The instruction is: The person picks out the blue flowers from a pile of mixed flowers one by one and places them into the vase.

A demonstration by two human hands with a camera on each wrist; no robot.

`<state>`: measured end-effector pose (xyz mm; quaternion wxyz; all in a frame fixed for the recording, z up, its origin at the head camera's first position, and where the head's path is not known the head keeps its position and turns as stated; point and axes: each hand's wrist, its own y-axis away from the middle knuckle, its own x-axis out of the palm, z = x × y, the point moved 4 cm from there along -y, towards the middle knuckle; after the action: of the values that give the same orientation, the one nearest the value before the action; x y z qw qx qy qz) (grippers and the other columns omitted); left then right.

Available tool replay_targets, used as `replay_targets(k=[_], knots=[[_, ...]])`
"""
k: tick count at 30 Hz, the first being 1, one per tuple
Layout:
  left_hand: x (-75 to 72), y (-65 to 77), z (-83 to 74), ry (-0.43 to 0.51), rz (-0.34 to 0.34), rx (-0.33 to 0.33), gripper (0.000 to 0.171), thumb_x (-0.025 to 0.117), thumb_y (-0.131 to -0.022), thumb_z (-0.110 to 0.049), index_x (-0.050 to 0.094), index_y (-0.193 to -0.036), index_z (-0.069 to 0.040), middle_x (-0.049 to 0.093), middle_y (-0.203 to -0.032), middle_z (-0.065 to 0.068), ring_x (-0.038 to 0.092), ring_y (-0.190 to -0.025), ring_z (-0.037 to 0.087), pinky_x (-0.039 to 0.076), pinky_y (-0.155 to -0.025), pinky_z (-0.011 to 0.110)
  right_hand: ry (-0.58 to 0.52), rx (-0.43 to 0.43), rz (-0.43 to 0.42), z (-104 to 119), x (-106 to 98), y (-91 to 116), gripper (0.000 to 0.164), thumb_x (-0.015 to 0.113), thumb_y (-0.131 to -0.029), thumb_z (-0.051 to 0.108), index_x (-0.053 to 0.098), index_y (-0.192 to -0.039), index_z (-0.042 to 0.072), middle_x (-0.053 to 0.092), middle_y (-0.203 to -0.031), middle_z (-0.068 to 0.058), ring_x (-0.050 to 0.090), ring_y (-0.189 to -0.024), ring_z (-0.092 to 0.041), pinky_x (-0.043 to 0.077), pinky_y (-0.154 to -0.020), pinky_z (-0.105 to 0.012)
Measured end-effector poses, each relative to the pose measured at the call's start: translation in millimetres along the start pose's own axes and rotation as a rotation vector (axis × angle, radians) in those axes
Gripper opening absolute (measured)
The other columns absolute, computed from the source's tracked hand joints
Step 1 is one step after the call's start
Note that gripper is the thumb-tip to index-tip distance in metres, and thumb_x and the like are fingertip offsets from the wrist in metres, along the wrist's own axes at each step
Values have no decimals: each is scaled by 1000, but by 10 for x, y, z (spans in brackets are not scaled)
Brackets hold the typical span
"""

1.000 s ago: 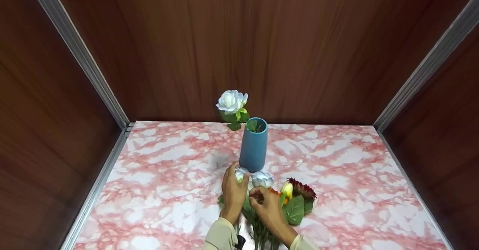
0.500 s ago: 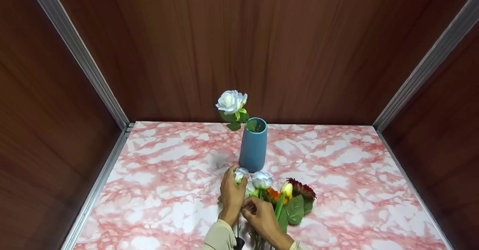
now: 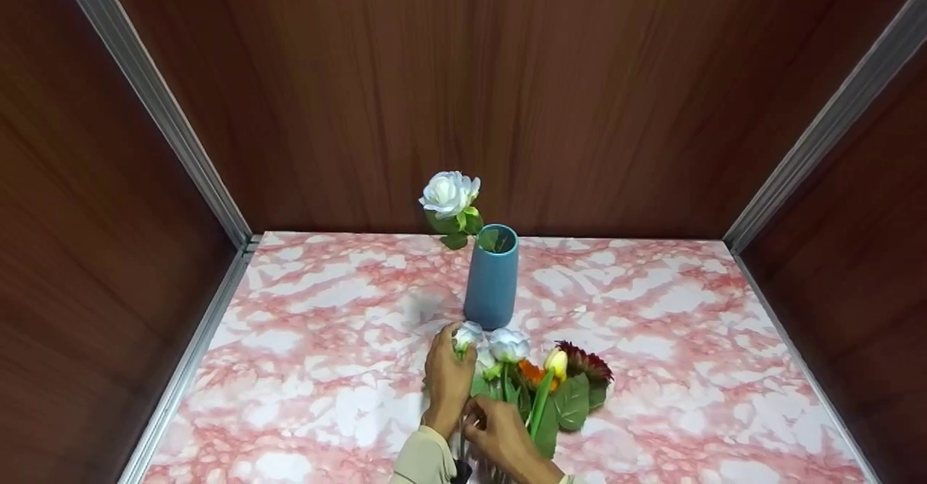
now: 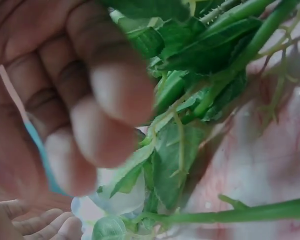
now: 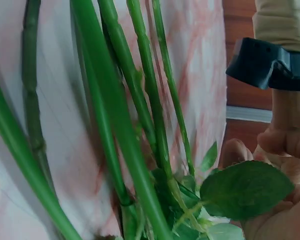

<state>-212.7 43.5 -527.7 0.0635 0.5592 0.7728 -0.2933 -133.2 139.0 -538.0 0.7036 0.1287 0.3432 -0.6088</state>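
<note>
My left hand (image 3: 450, 375) holds a white rose (image 3: 468, 335) just below its bloom, in front of the blue vase (image 3: 492, 281). Close to that wrist, my right hand (image 3: 498, 430) has thumb and forefinger bent together beside the rose's stem; I cannot tell whether they pinch anything. In the left wrist view, curled fingers (image 4: 100, 130) loom large near green leaves, while a thorny stem (image 4: 240, 215) runs below them. A leaf (image 5: 245, 190) overlaps the fingers in the right wrist view. One white rose (image 3: 449, 194) stands in the vase, leaning left.
Right of the hands lie another white rose (image 3: 508, 345), an orange flower (image 3: 531, 373), a yellow tulip (image 3: 556, 363) and a dark red flower (image 3: 585, 362). Several green stems (image 5: 150, 90) spread over the marbled table (image 3: 326, 368). Brown panels (image 3: 463, 93) wall in the table.
My right hand has moved down and left, toward the left wrist, uncovering the orange flower and some leaves. The left hand stays by its rose, with only a slight shift.
</note>
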Motion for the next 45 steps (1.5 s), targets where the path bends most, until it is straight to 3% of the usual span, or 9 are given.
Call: replay_targets(k=[6,11,21,27,45], knots=[[-5,23,34,-38,16,-11,40,69,-70,-7,59,-109,-8,60,-93,9,56,-81,21,43,-69,38,33,11,106,-22,98,38,5,62,-69,9,61,-72,13,56,-60,11,48,-54,2,38,-48,-16],[-8,40,54,-35,38,-17,40,68,-72,-6,59,-111,-7,61,-101,8,58,-86,24,44,-72,39,44,60,162,-38,161,50,7,62,-67,5,61,-73,10,57,-58,9,50,-53,1,39,-47,-17],[-15,91,95,-40,68,-12,38,66,-72,-4,59,-109,-5,61,-100,8,59,-86,25,44,-73,39,43,138,213,-69,277,112,5,63,-66,8,59,-65,10,51,-54,11,46,-47,0,38,-42,-18],[-1,125,140,-43,80,-34,40,66,-69,-2,59,-108,-7,62,-100,8,59,-87,22,45,-74,38,60,164,216,-87,300,117,8,64,-65,10,59,-60,13,51,-52,11,46,-45,-1,38,-42,-19],[12,249,227,-110,45,12,38,67,-65,0,63,-102,-6,63,-87,7,61,-75,19,45,-66,38,157,180,177,-129,346,151,22,63,-64,14,51,-45,15,40,-39,14,35,-35,-1,29,-32,-22]])
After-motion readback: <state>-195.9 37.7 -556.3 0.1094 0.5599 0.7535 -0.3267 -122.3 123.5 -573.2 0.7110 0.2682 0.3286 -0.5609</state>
